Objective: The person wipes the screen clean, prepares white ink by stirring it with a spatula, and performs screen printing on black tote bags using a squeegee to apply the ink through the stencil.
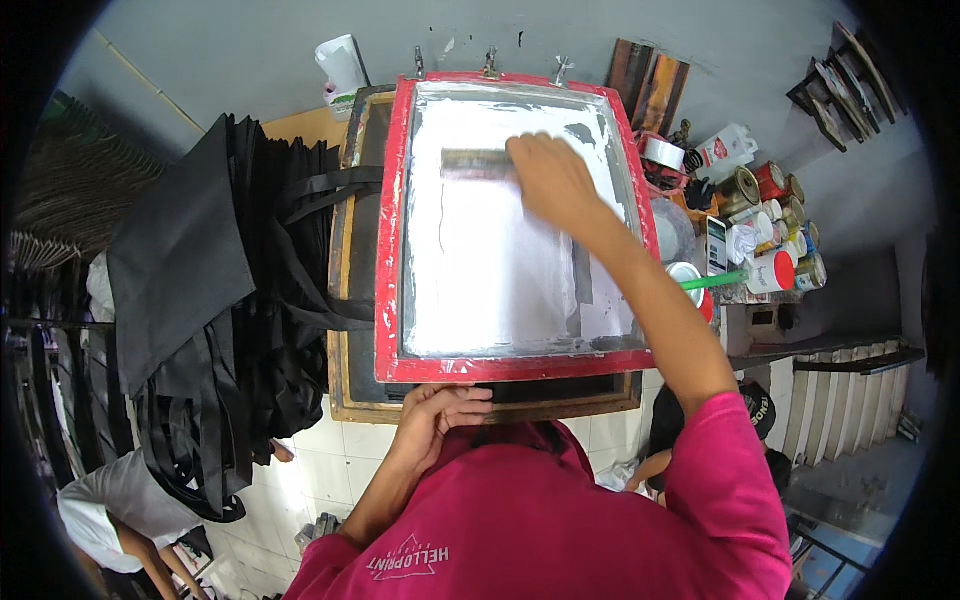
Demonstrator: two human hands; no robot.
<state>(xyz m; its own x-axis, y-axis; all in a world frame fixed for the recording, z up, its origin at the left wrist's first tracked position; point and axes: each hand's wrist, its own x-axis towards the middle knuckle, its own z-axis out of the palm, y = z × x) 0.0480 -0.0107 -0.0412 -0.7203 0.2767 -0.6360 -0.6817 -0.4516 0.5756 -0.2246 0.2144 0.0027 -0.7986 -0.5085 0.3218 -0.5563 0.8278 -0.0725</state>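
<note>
A screen-printing frame (516, 366), red-rimmed with white ink over its mesh, lies in front of me. My right hand (556, 182) is closed on a squeegee (475, 163), which rests across the far part of the mesh; hand and squeegee are slightly blurred. My left hand (440, 412) is at the near edge, just under the red rim, its fingers bent and close together. What lies between those fingers is hidden. Beneath the red frame is a worn wooden frame (510, 411), with black material showing in the gap.
Black cloth bags (190, 265) are piled at the left, their straps reaching the frames. Paint cans (740, 190), a phone (717, 246) and a white tub with a green-handled tool (715, 281) crowd the right. Other people are at lower left (140, 505) and lower right (665, 430).
</note>
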